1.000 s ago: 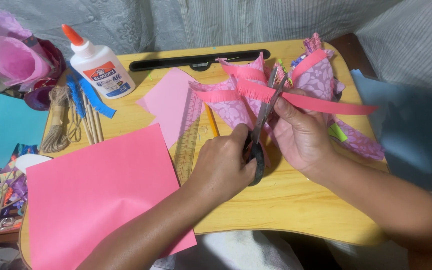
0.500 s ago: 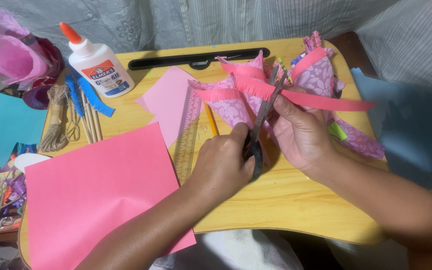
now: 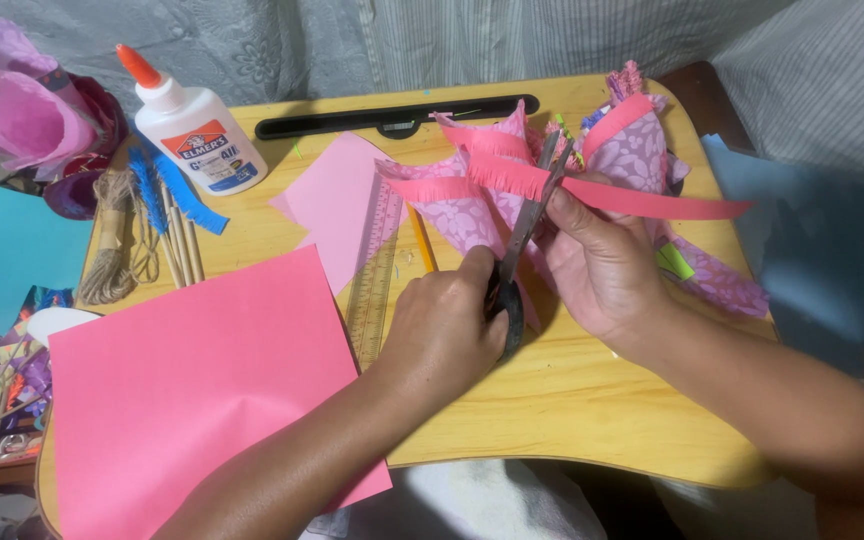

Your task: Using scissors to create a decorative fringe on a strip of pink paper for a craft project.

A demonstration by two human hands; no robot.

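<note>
My left hand (image 3: 444, 330) grips the black handles of a pair of scissors (image 3: 524, 235), whose blades point up and away into a long pink paper strip (image 3: 652, 203). My right hand (image 3: 597, 262) pinches that strip just right of the blades. The strip's left part (image 3: 492, 172) is cut into a fine fringe; its right part is uncut and sticks out to the right. Under the strip lie purple patterned paper cones (image 3: 642, 150).
All this rests on a wooden lap tray (image 3: 572, 410). On it are a large pink sheet (image 3: 192, 390), a pale pink sheet (image 3: 337, 200), a clear ruler (image 3: 374, 280), a pencil (image 3: 420, 240), a glue bottle (image 3: 192, 125), twine (image 3: 110, 250), wooden sticks and blue fringe (image 3: 167, 195). Blue paper (image 3: 822, 270) lies right.
The scissor blades have closed slightly on the strip and sit a little farther right along it. Both hands stay almost where they were.
</note>
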